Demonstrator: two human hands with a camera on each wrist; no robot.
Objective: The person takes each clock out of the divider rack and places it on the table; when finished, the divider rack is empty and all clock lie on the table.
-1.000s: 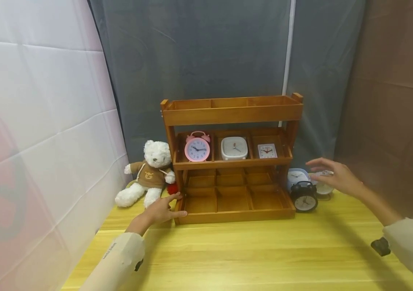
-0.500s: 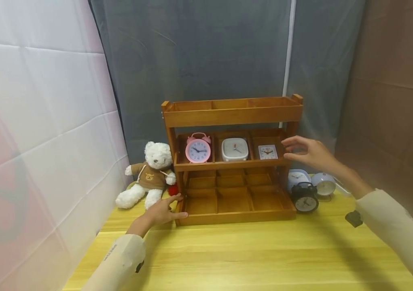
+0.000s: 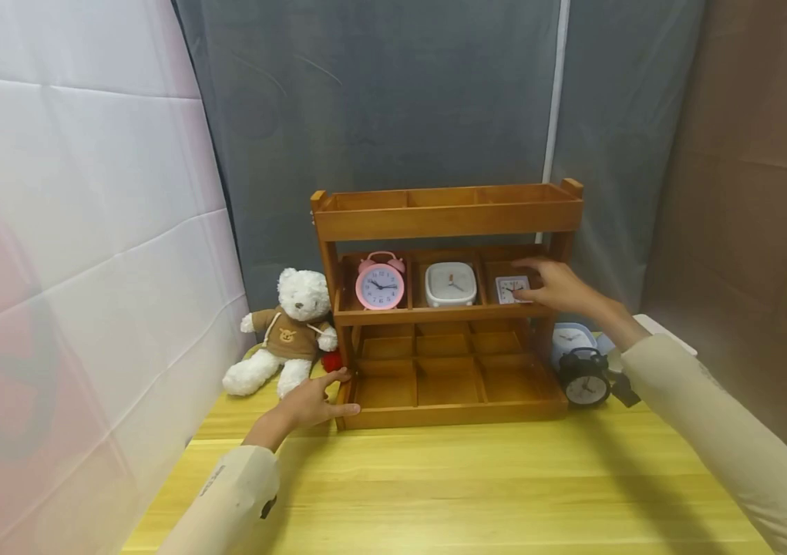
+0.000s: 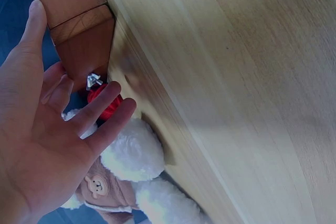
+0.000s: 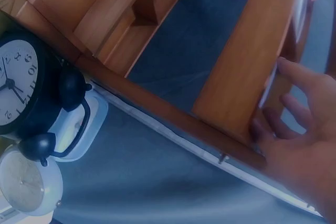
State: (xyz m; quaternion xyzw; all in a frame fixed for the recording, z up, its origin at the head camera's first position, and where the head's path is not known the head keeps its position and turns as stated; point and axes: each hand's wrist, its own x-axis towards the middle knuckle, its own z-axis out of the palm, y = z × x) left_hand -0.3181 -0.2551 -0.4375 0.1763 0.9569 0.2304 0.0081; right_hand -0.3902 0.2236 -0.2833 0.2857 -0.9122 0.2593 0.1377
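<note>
Wooden shelf (image 3: 445,220) on table (image 3: 476,493): middle tier holds pink clock (image 3: 380,283), white clock (image 3: 450,284), small square clock (image 3: 509,289). Right hand (image 3: 559,285) pinching small one. Left hand (image 3: 310,402) flat, fingers relaxed against shelf base.

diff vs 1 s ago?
The right hand moved from over the clocks right of the wooden shelf up and left to the small square clock on the middle tier, fingers reaching it. The left hand stayed at the shelf's lower left corner.
</note>
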